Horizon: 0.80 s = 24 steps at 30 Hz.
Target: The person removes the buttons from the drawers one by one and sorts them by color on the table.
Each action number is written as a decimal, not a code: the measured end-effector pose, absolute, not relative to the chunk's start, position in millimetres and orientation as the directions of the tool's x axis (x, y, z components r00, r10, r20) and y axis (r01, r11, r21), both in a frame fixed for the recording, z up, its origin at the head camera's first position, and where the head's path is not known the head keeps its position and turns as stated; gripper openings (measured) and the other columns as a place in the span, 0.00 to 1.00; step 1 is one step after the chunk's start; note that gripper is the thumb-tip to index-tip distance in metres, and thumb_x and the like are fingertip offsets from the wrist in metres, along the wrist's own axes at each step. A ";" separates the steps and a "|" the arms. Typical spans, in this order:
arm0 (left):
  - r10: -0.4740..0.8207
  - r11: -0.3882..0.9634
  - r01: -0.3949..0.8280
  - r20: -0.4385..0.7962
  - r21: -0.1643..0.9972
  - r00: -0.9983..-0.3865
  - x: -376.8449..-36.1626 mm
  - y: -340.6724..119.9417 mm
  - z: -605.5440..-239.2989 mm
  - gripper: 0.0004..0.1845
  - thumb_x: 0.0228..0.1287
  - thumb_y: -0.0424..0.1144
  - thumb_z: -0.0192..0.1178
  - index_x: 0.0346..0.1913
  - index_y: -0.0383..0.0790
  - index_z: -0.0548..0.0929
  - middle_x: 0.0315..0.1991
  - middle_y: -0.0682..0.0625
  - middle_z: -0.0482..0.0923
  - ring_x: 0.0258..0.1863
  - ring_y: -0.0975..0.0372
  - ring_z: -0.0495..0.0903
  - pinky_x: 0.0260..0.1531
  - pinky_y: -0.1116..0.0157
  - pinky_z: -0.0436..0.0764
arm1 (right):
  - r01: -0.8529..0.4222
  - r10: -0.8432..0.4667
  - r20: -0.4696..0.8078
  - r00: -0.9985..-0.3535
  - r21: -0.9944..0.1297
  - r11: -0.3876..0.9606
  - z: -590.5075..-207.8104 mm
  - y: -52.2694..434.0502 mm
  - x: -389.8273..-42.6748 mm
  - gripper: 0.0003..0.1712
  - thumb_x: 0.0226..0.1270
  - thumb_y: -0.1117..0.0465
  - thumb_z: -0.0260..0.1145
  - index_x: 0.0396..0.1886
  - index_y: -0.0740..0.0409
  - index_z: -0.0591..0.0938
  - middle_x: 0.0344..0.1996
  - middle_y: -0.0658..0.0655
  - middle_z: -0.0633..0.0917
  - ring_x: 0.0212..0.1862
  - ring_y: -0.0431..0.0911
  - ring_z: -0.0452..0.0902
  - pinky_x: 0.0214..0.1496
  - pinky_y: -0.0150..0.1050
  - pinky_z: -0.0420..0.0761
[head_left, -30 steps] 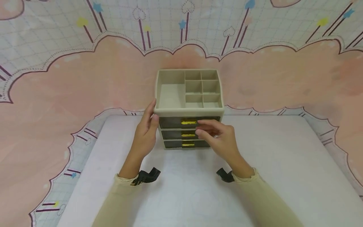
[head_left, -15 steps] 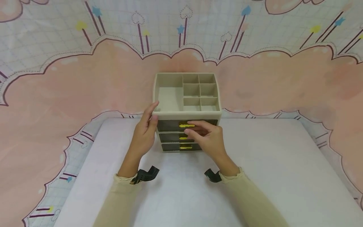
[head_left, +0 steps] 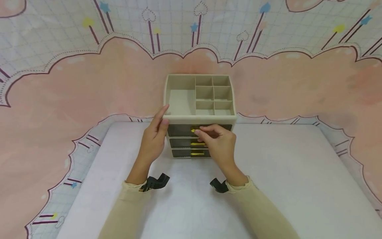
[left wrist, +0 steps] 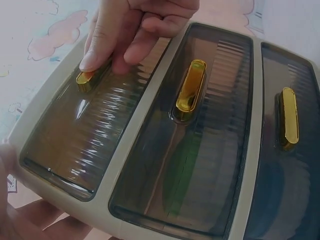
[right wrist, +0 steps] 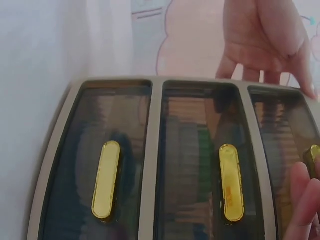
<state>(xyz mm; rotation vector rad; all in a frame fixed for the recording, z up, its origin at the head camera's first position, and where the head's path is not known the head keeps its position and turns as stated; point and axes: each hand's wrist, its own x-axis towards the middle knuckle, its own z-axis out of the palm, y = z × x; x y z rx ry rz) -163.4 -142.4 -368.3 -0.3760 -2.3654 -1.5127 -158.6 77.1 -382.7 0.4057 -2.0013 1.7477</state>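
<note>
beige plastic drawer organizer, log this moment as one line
left hand: holds organizer by left side; right hand: pinches top shiny gold bar handle; three smoky translucent drawers: closed

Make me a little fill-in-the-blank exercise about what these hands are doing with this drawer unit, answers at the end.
The right hand pinches the handle of the ____ (top, middle or bottom) drawer.
The left hand rests on the ____ (left or right) side of the desktop organizer.
Beside one large compartment are ____ small compartments.

Missing words: top; left; six
</note>
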 end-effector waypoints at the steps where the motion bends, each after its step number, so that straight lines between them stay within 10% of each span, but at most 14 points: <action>1: 0.054 0.409 0.377 0.391 0.831 -0.919 -163.7 -142.8 -368.2 0.25 0.83 0.50 0.46 0.78 0.63 0.64 0.80 0.55 0.59 0.77 0.56 0.63 0.74 0.48 0.65 | -0.494 0.070 0.507 -0.859 -0.857 0.150 -382.7 76.8 -158.5 0.10 0.57 0.59 0.81 0.34 0.59 0.91 0.28 0.58 0.91 0.24 0.43 0.87 0.25 0.38 0.85; 5: 0.054 0.410 0.355 0.366 0.840 -0.929 -163.4 -144.1 -367.9 0.25 0.83 0.51 0.46 0.78 0.64 0.64 0.80 0.55 0.59 0.75 0.57 0.65 0.72 0.50 0.67 | -0.488 0.070 0.500 -0.863 -0.862 0.137 -384.2 76.9 -156.3 0.09 0.57 0.60 0.81 0.34 0.60 0.91 0.29 0.59 0.91 0.25 0.44 0.88 0.26 0.38 0.86; 11: 0.065 0.391 0.309 0.309 0.867 -0.949 -162.6 -148.6 -366.2 0.25 0.82 0.53 0.46 0.77 0.68 0.64 0.77 0.54 0.61 0.46 0.54 0.73 0.47 0.55 0.74 | -0.480 0.053 0.488 -0.871 -0.870 0.114 -386.1 77.1 -151.4 0.08 0.57 0.62 0.80 0.33 0.62 0.91 0.30 0.61 0.91 0.27 0.44 0.89 0.27 0.39 0.86; 16: 0.087 0.326 0.294 0.282 0.899 -0.956 -162.5 -150.2 -366.3 0.24 0.83 0.51 0.46 0.77 0.67 0.65 0.81 0.59 0.53 0.68 0.57 0.70 0.62 0.51 0.75 | -0.494 0.038 0.502 -0.864 -0.861 0.123 -384.7 78.1 -143.1 0.08 0.56 0.64 0.80 0.32 0.63 0.91 0.30 0.60 0.91 0.26 0.43 0.89 0.26 0.40 0.86; 24: 0.075 0.311 0.318 0.311 0.895 -0.948 -162.8 -148.3 -366.0 0.24 0.83 0.49 0.47 0.76 0.64 0.67 0.82 0.53 0.53 0.76 0.58 0.63 0.74 0.51 0.65 | -0.501 0.024 0.509 -0.861 -0.855 0.134 -381.6 82.5 -122.4 0.06 0.55 0.66 0.81 0.31 0.63 0.91 0.29 0.59 0.91 0.25 0.44 0.88 0.25 0.39 0.85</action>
